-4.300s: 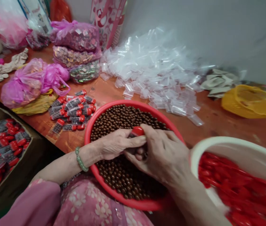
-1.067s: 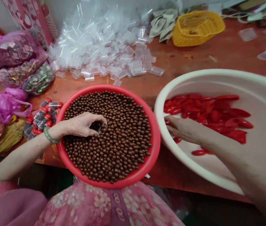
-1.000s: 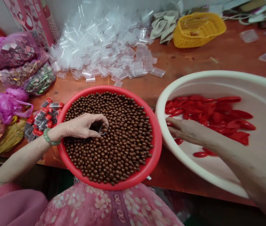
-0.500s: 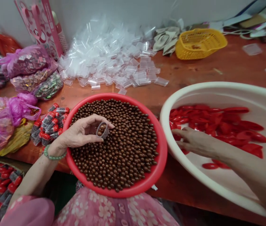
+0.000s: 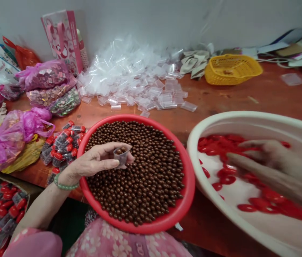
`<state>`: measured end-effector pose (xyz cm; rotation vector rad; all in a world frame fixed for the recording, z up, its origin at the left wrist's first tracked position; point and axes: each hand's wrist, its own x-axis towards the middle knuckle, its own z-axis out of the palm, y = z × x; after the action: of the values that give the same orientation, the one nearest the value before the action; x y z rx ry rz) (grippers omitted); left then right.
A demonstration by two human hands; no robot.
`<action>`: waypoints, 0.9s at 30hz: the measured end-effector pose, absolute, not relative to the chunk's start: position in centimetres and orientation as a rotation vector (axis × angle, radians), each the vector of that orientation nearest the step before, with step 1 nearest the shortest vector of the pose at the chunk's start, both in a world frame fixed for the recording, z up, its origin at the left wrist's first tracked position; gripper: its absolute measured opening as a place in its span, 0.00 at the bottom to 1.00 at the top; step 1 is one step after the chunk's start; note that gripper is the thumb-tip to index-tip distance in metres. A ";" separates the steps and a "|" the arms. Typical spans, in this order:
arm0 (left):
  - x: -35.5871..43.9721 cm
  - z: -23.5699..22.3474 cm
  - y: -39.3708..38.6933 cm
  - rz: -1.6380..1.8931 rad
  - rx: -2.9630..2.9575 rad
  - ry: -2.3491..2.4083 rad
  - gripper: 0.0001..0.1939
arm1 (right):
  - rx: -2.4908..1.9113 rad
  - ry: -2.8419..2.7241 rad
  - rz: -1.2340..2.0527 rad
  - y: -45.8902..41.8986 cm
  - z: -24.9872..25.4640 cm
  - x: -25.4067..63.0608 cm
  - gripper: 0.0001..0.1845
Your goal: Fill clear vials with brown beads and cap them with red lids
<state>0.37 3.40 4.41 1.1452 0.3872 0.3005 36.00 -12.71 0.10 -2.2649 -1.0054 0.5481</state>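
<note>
My left hand [image 5: 101, 159] is closed around a small clear plastic cup [image 5: 120, 159] with brown balls visible at its mouth. It is above a red basin [image 5: 190, 192] full of shiny chocolate-brown balls [image 5: 142, 175]. To the right, my right hand [image 5: 268, 157] is inside a large white basin [image 5: 194, 142] over loose red caps [image 5: 267, 200]. Motion blurs this hand, but its thumb and fingers look apart, with nothing visible between them.
Capped containers [image 5: 65, 144] lie in a pile left of the red basin, more fill a cardboard box [image 5: 33, 189]. Clear plastic cups [image 5: 140, 82] are heaped at the back beside a yellow basket [image 5: 227, 80]. Purple bags [image 5: 46, 76] stand at the left.
My right hand has swept from the white basin's left side toward the right, scattering the red caps. My left hand has tipped the clear cup more upright. The whole view has shifted slightly.
</note>
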 end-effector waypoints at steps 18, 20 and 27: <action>0.9 2.8 -0.1 0.527 1.022 0.605 0.19 | -1.254 -1.178 1.338 -4.6 3.7 22.0 0.16; 1.2 2.7 -0.2 0.605 1.002 0.657 0.19 | -1.249 -1.191 1.357 -4.5 3.3 21.6 0.16; 2.2 2.0 0.4 0.776 1.055 0.842 0.19 | -1.258 -1.304 1.298 -4.5 2.6 20.6 0.16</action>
<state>2.19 0.38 2.02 1.0547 0.8423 0.7755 20.64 -4.55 2.64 -1.2579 -1.3043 1.2982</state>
